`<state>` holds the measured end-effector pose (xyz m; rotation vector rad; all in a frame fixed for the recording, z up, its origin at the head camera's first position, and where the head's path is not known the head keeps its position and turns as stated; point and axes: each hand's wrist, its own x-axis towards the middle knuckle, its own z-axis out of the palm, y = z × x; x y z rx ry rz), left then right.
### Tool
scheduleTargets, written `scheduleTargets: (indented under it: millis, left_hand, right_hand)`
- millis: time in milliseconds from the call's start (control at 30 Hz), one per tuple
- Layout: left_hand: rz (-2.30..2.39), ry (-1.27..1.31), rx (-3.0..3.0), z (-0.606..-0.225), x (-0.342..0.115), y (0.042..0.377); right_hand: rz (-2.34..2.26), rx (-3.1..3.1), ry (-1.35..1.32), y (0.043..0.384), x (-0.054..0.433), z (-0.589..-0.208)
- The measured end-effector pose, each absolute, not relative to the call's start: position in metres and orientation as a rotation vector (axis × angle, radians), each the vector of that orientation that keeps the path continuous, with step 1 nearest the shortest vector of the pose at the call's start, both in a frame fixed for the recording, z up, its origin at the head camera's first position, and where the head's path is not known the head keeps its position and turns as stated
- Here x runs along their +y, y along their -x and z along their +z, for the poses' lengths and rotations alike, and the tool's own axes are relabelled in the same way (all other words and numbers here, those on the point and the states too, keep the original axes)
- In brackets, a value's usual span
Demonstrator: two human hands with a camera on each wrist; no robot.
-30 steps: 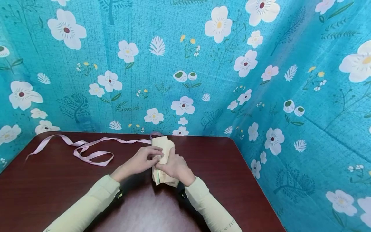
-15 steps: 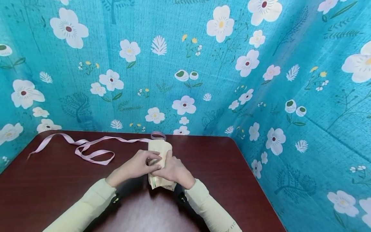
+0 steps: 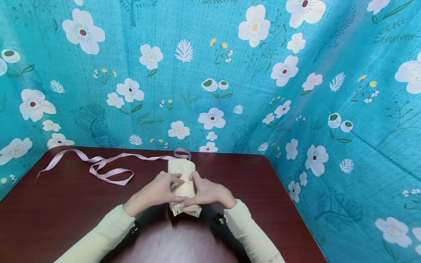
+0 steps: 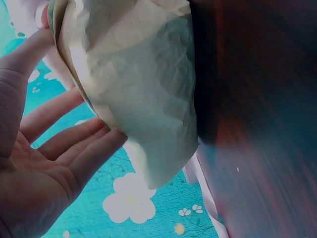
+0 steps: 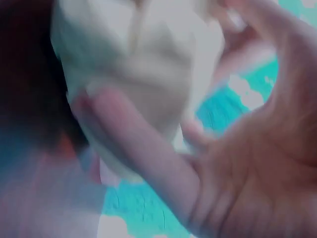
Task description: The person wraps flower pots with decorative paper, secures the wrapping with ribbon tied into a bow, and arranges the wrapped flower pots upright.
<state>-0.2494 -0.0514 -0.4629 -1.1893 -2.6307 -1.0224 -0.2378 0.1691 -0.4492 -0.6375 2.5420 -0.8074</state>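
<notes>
A cream crinkled paper packet (image 3: 186,188) stands out against the dark tabletop, its near end ragged with a thin green line. My left hand (image 3: 156,190) lies over its left part. In the left wrist view, that hand's fairly straight, spread fingers (image 4: 99,151) touch the edge of the paper. From the other side my right hand (image 3: 210,191) holds the packet, thumb and fingers spread across it. One right finger (image 5: 133,134) runs along the packet's side in the blurred right wrist view. The thumbs come close together near the packet's near end.
A pink ribbon (image 3: 113,171) trails in loose curves over the left of the dark red table (image 3: 59,204) to the packet's far end. A coil of ribbon (image 3: 182,150) stands just behind it. A blue floral cloth (image 3: 197,102) hangs behind and to the right.
My right hand has loosened from its close grip, its thumb and fingers spreading apart over the packet. The packet has shifted slightly nearer, showing more of the ribbon coil behind it.
</notes>
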Motion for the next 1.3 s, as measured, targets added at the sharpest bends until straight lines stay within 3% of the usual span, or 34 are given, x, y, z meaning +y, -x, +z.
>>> scheduleTargets:
  millis: [167,333,533,767,1067,1300]
  left_hand:
    - [-0.951,1.115,-2.682,-0.464,-0.049,0.246]
    - [-0.903,1.129,-2.689,-0.465,-0.049,0.243]
    - [-0.887,1.129,-2.677,-0.465,-0.049,0.244]
    - [-0.873,1.114,-2.691,-0.467,-0.050,0.243]
    - [-0.876,1.107,-2.676,-0.463,-0.048,0.245]
    - [-0.923,1.102,-2.681,-0.461,-0.047,0.245]
  right_hand:
    - [-0.895,2.298,0.801,0.259,0.200,-0.434]
    - [-0.906,2.441,0.754,0.290,0.219,-0.431]
    - [-0.892,2.656,0.557,0.337,0.215,-0.454]
    - [-0.766,2.711,0.670,0.375,0.195,-0.482]
    - [-0.692,2.728,0.606,0.398,0.176,-0.492]
    - [-0.701,2.732,0.556,0.397,0.185,-0.499]
